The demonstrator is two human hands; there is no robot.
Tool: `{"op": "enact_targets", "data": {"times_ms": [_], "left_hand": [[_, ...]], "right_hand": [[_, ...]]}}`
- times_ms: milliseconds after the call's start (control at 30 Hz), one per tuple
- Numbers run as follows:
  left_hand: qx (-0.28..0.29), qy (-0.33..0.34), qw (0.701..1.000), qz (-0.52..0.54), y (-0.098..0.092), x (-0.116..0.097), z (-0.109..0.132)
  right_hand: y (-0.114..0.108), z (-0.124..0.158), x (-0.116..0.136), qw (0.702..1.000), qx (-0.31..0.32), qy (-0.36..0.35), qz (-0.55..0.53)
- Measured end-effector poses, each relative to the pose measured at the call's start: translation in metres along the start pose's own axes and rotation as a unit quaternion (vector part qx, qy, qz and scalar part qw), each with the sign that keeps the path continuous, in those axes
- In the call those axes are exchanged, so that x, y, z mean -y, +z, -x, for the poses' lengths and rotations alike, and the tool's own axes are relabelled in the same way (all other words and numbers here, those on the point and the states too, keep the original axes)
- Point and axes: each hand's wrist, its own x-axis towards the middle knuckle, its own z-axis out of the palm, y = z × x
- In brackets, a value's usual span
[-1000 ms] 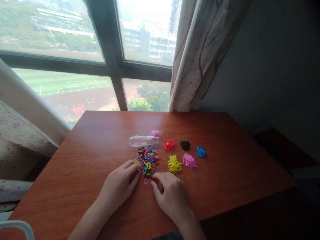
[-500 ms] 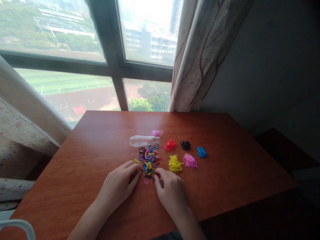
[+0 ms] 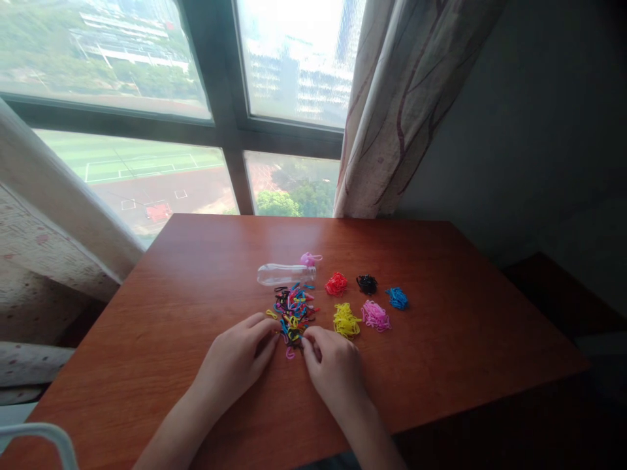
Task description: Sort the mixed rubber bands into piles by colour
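A mixed pile of small coloured rubber bands [image 3: 295, 307] lies on the wooden table. At its left edge is my left hand [image 3: 242, 349], thumb and forefinger pinched together at the bands. My right hand [image 3: 334, 360] touches the pile's near right side, its fingers closed in a pinch too. Whatever is between the fingertips of either hand is too small to make out. Right of the pile lie sorted heaps of bands: yellow [image 3: 346, 321], pink [image 3: 375, 316], red [image 3: 336, 284], black [image 3: 367, 284] and blue [image 3: 397, 298].
Behind the pile a clear plastic bottle [image 3: 285, 275] lies on its side, with a pink cap [image 3: 308, 259] that has a loop beside its mouth. The table [image 3: 441, 352] stands against a window with curtains [image 3: 386, 111]. A white curved bar [image 3: 44, 431] shows at the lower left.
The view has shifted slightly, so the things on the table appear a little further right. My right hand's fingertips have edged slightly closer to the pile.
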Motion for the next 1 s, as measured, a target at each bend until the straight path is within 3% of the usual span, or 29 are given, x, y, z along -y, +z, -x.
{"op": "enact_targets", "data": {"times_ms": [333,500,667,800,1000], "left_hand": [[0.017,-0.005,1.000,-0.020,0.000,0.001,0.001],[0.019,-0.004,0.999,-0.030,0.000,0.000,-0.001],[0.017,-0.003,0.999,-0.037,0.001,0.001,0.000],[0.014,-0.003,0.999,-0.034,0.001,0.002,0.000],[0.020,-0.012,0.999,-0.038,0.002,0.003,-0.001]], "right_hand": [[-0.021,0.006,-0.011,0.998,-0.049,-0.004,-0.037],[-0.053,0.008,-0.060,0.991,-0.121,0.048,-0.020],[-0.083,0.001,-0.123,0.970,-0.197,0.113,0.088],[-0.089,-0.004,-0.152,0.967,-0.203,0.079,0.133],[-0.085,-0.008,-0.169,0.968,-0.197,0.025,0.154]]}}
